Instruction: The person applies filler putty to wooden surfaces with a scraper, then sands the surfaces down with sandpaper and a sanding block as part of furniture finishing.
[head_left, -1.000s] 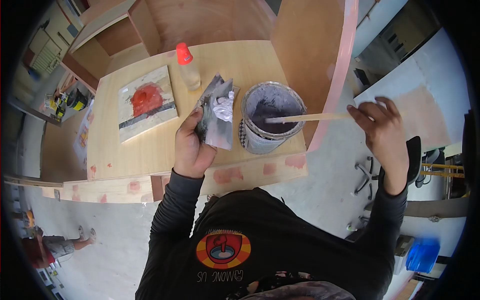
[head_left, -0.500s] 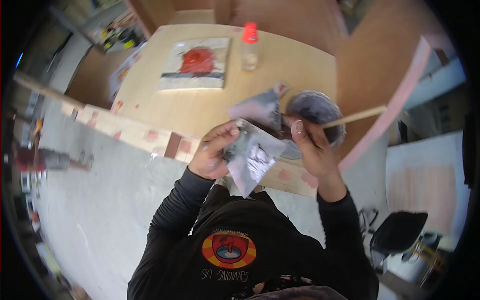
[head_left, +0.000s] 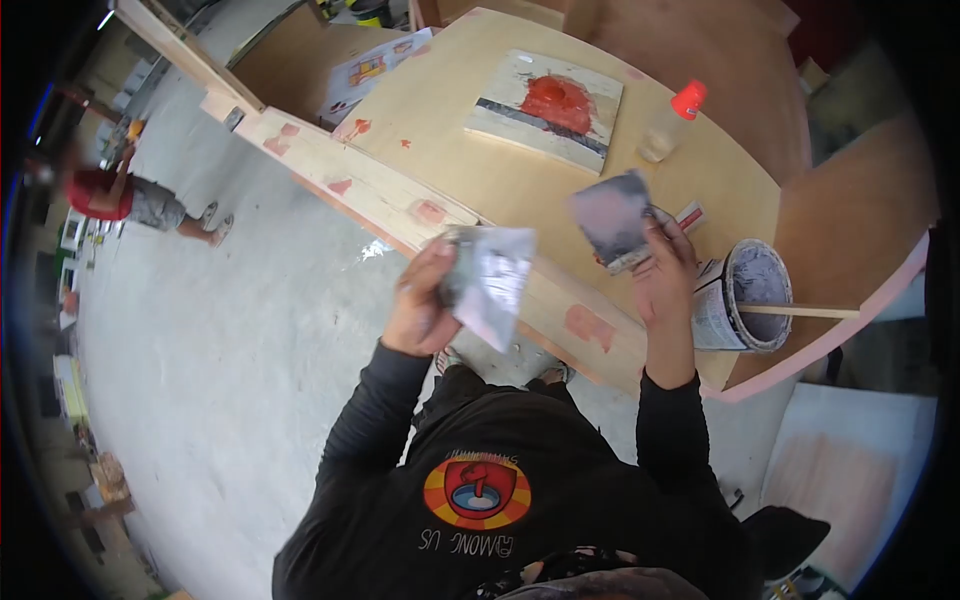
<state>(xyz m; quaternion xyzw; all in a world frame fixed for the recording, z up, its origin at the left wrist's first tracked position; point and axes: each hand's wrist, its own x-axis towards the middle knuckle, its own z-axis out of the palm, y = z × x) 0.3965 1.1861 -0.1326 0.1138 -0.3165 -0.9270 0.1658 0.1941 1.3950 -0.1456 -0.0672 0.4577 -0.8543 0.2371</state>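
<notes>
My left hand [head_left: 424, 300] is closed on a shiny metal scraper blade [head_left: 492, 280], which hangs over the table's front edge. Further right, my right hand [head_left: 662, 262] grips a second scraper blade [head_left: 612, 215] smeared with pinkish-grey paste. The two blades are apart. A square board [head_left: 510, 128] with a mound of red paste [head_left: 556, 104] lies on the wooden table [head_left: 420, 130]. Near it a clear bottle with a red cap [head_left: 672, 122] stands. Right of my right hand is a tub [head_left: 715, 310] of grey residue with a wooden stick [head_left: 812, 311] across its mouth.
A person in a red top [head_left: 105, 195] stands on the concrete floor at the left. Printed sheets [head_left: 372, 70] lie behind the table's left part. A curved wooden panel [head_left: 850, 240] rises at the right, and a pink-stained board [head_left: 835, 480] is at lower right.
My hands have moved apart, separating the two blades. The view has turned, so the table, board and bottle appear further right, and the tub shows more of its side.
</notes>
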